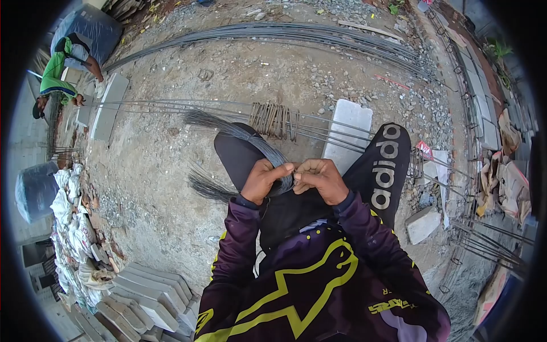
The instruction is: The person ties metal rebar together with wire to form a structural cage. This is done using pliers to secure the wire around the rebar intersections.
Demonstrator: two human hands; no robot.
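- The dirt and gravel ground (228,74) fills the view, strewn with loose stones.
- A long bundle of rebar (296,33) curves across the far side, well apart from the person.
- Assembled rebar cages (476,142) run down the right edge, next to crumpled paper sacks (510,176).
- A stack of concrete pavers (151,290) sits at lower left, with filled white bags (74,228) heaped just beyond it.
- A co-worker (57,71) in a green top bends over at the far left, well away from the person's hands.
- Thin straight bars (171,105) lie across the middle of the ground, running from a flat grey slab (110,105) on the left to a white concrete block (350,128) in front of the knees. They are the nearest barrier between the person and the open ground.
- A row of bent stirrups (276,121) hangs on those bars, just beyond the hands.
- A smaller concrete block (423,224) lies by the person's right leg.
- The bundle of tie wire (250,139) arcs over the person's dark trousers, its loose ends fanning out to the left above and below.
- The left hand (263,181) is wrapped tight around the bundle where it bends.
- The right hand (323,179) is pressed against the left, its curled fingers pinching the wire at the same spot. The two hands are together in front of the chest.
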